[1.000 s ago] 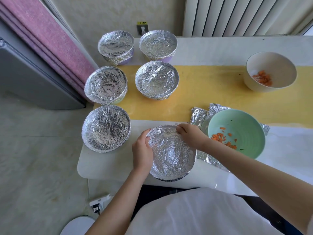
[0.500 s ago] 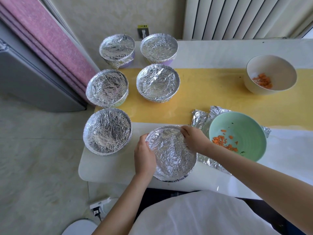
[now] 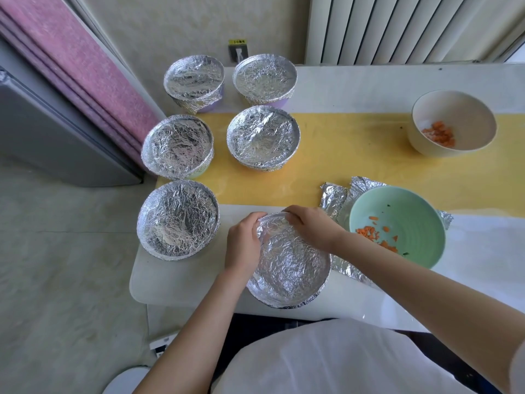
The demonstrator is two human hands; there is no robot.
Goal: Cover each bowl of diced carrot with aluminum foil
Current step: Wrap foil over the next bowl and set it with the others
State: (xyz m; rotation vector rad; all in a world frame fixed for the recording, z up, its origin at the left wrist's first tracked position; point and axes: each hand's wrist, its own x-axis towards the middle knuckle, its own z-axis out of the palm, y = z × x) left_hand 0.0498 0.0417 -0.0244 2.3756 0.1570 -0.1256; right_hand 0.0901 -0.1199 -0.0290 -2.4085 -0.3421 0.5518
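A white table [image 3: 355, 86] with a yellow runner [image 3: 355, 155] stands against a beige wall [image 3: 181, 29] and white radiator [image 3: 383, 27]; pink curtain [image 3: 71, 61] left, pale floor [image 3: 56, 265].

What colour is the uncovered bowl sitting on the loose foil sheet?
Pale mint green bowl, with ridged rings inside; the head view, the only one, shows it clearly.

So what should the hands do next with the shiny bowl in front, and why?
Probably slide the left hand and right hand round the rim of the foil-covered front bowl, toward its near side, pressing down. Both grip only its far edge now. The green bowl, uncovered on its foil sheet, comes after.
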